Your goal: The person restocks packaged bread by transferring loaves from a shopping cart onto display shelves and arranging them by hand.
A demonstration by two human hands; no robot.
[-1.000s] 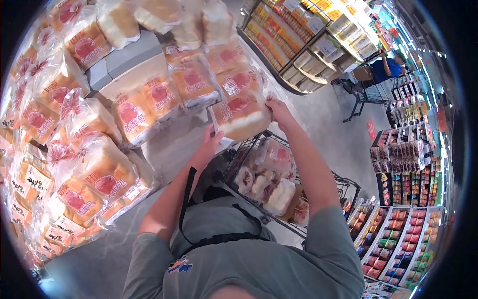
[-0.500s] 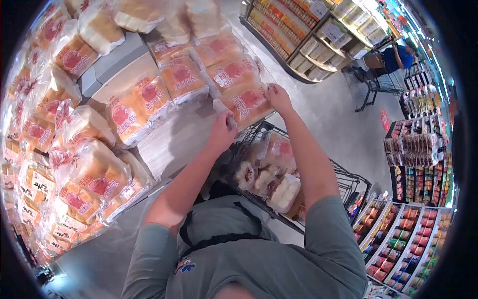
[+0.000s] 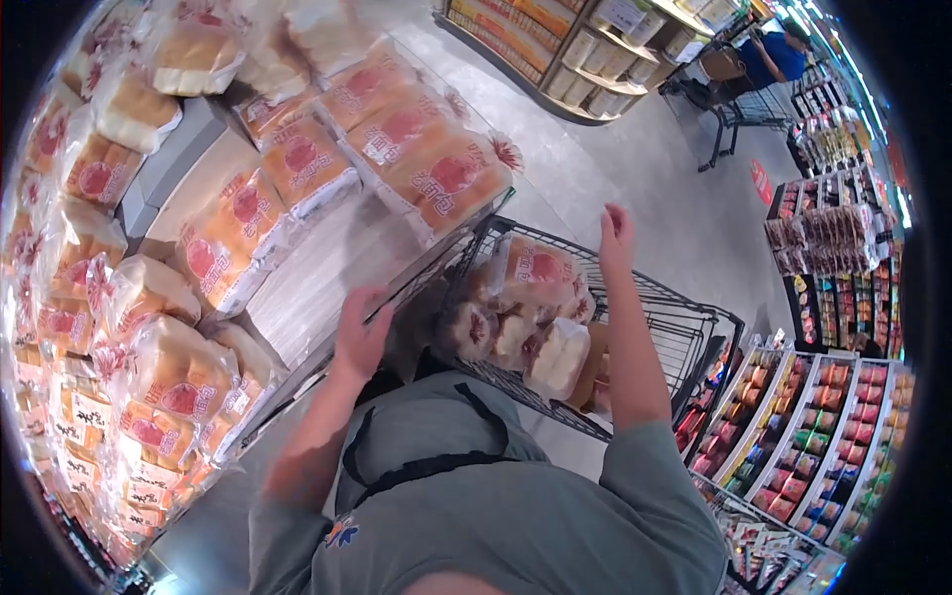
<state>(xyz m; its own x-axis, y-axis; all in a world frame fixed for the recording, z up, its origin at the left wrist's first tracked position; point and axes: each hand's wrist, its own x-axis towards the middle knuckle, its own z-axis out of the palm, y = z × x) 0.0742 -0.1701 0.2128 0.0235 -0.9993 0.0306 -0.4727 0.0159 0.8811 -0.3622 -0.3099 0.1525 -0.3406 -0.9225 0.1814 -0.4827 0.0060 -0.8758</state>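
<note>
My left hand is held above the front edge of the bread display, fingers apart with nothing in them. Over the far side of the shopping cart is my right hand, its fingers stretched out and holding nothing. Several bagged loaves lie in the cart's near end, one with a red round print facing up. A bag of bread with red print rests at the display's right corner, apart from both hands. More bagged bread stands behind it.
Stacked bread bags fill the display's left side, around a grey riser. A shelf unit stands across the aisle. A person in blue is beside another cart. Racks of packaged goods line the right.
Both hands have come away from the bread bag at the display corner. My left hand moved down and left, my right hand right over the cart. The view has shifted too.
</note>
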